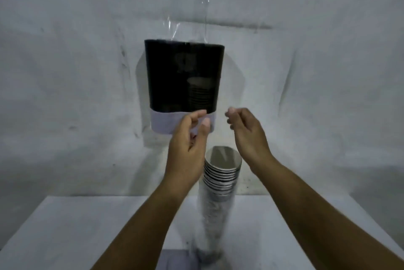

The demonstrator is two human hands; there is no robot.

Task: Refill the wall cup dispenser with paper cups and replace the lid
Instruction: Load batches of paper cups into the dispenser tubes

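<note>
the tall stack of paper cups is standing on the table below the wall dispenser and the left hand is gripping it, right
Not quite. In the head view the stack of paper cups does stand on the table below the wall dispenser, but the left hand is not gripping it. That hand is raised beside the stack, fingers loosely curled near the dispenser's pale base, holding nothing.

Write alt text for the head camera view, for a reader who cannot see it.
Two bare hands, left hand and right hand, reach empty toward a dark wall cup dispenser with some cups visible inside. Below them a tall stack of paper cups stands on a white table.
</note>
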